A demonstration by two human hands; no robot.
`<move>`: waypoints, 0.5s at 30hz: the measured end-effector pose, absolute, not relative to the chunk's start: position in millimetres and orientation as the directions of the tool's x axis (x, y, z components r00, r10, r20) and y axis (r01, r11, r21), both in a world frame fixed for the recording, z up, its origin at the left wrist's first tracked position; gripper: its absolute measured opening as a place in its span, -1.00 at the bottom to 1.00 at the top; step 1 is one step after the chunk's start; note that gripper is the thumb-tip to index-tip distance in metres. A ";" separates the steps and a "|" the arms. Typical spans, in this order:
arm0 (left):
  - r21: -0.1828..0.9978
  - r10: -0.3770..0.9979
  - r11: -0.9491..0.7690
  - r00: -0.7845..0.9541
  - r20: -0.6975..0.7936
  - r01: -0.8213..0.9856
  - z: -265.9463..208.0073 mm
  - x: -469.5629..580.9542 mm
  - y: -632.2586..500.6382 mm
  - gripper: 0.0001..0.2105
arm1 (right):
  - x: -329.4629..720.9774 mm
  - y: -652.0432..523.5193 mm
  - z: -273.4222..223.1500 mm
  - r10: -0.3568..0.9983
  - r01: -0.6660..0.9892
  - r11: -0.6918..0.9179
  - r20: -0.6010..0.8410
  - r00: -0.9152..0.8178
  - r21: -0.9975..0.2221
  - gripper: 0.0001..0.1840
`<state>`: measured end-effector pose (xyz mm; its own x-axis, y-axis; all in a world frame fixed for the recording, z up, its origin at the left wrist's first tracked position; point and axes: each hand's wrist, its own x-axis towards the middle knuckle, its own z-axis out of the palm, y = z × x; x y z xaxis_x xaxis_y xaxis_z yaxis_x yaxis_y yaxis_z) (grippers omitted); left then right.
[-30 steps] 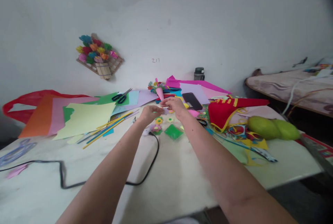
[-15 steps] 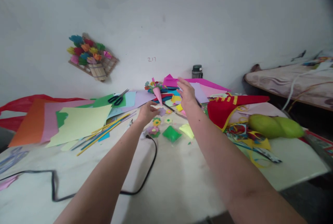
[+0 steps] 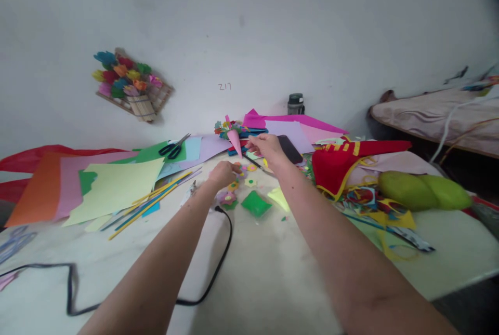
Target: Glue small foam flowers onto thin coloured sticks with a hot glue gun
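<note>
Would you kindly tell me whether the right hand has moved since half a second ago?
Yes: the right hand has moved left, closer to the pink cone.

We see two bare forearms, each narrow at the wrist and broadening toward the lower edge of the view, which cuts them off. Our left forearm [image 3: 166, 244] looks smooth and plain along the length we can see. On our right forearm [image 3: 327, 236] we make out one small dot [image 3: 292, 187] a little behind the wrist, and a faint crease [image 3: 374, 303] near the elbow. Our left hand [image 3: 225, 174] and right hand [image 3: 267, 149] are bare too, with slender fingers; the nails are too blurred for us to tell.
</note>
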<state>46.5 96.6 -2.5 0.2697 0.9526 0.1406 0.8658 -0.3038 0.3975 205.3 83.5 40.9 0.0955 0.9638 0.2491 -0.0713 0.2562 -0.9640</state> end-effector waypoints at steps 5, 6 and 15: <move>0.568 0.980 -0.198 0.149 0.132 0.799 12.1 44.4 94.8 -0.65 | 198.1 85.5 35.1 0.968 0.025 0.242 0.243 0.066 -0.970 -0.86; 0.632 0.984 -0.171 0.105 0.141 0.756 15.4 43.9 93.9 -0.66 | 195.6 85.2 33.7 0.966 0.041 0.251 0.253 0.047 -0.967 -0.89; 0.835 0.968 -0.135 -0.109 0.227 0.533 21.4 12.5 70.8 -0.67 | 169.6 65.6 28.3 0.892 0.488 0.351 0.127 -0.433 -0.799 -0.90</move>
